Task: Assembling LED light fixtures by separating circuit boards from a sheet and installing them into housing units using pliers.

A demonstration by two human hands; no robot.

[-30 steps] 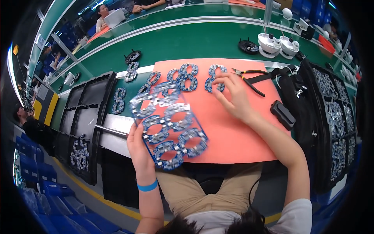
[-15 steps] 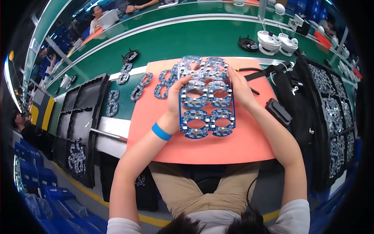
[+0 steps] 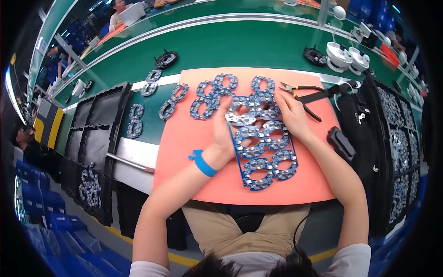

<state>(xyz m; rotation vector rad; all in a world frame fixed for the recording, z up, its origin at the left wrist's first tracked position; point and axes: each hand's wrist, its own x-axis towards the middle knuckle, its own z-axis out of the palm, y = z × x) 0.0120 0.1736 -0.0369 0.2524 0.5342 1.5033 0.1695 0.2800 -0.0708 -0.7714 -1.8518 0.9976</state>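
A blue circuit-board panel [image 3: 264,134] of several joined rings is tilted over the orange mat [image 3: 184,161]. My left hand [image 3: 224,131] is closed on its left edge, the thumb raised near the upper rings and some fingers hidden beneath. On the other side, my right hand [image 3: 291,115] grips the upper right edge. Past the right fingers lie pliers [image 3: 308,87] with yellow-and-black handles, jaws to the left. Loose double-ring boards [image 3: 204,97] rest on the mat beyond my left hand. At the panel's far end, another ring [image 3: 263,79] shows; whether it is attached, I cannot tell.
Left stands a black compartment tray [image 3: 98,131] with some boards in its near part. A fuller black tray [image 3: 392,138] is at the right, beside a black box-like object [image 3: 341,143]. White round-based devices [image 3: 339,57] and a dark round part [image 3: 315,56] stand on the green bench.
Both hands have brought the panel nearer to me and slightly right, and its tilt has changed. More loose boards and the pliers now show beyond it.
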